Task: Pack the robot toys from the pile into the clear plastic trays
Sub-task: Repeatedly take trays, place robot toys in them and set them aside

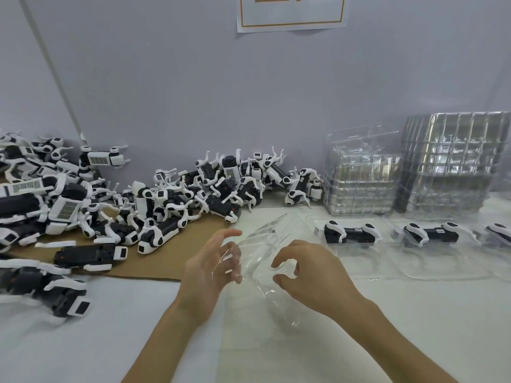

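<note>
My left hand [210, 269]: fingers [227, 234] spread and nearly straight, laid against the left edge of an empty clear moulded plastic tray [265, 239] and partly seen through it. My right hand [309, 275]: fingers [283, 257] hooked at the tray's right side, with a gap between thumb and forefinger; I cannot tell whether they nip the plastic. The tray sits between both hands, tilted and apparently raised off the white worktop [83, 344], its long axis running roughly away from me. The pile of black-and-white robot dog toys [166, 205] lies left and ahead on a brown cardboard sheet [199, 244]; my left hand is the nearer. Closest piece: a flat-lying black toy [91, 255], long axis left to right. In my judgement the next reach goes leftward. To the right are filled trays [367, 261], with stacks of empty clear trays [359, 186] behind. Writing: barcode labels [67, 210] on several toys, unreadable; white wall notice [291, 12], orange border, characters cut off.
</note>
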